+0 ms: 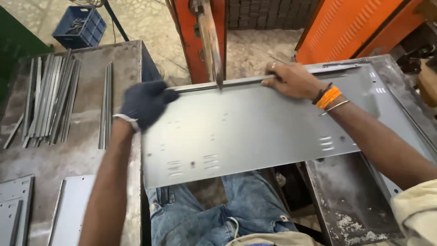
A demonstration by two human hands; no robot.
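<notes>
Grey sheet [255, 132] is held at its far edge between the gloved left hand [144, 104] and bare right hand [291, 80], both closed on it, and should be kept level under the electrode [212, 45] between them.

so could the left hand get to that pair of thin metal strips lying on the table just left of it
Probably yes. The gloved left hand rests on the grey sheet-metal panel's left end, and the pair of metal strips lies close beside it on the worn table, with nothing between. It would have to let go of the panel first.
</notes>
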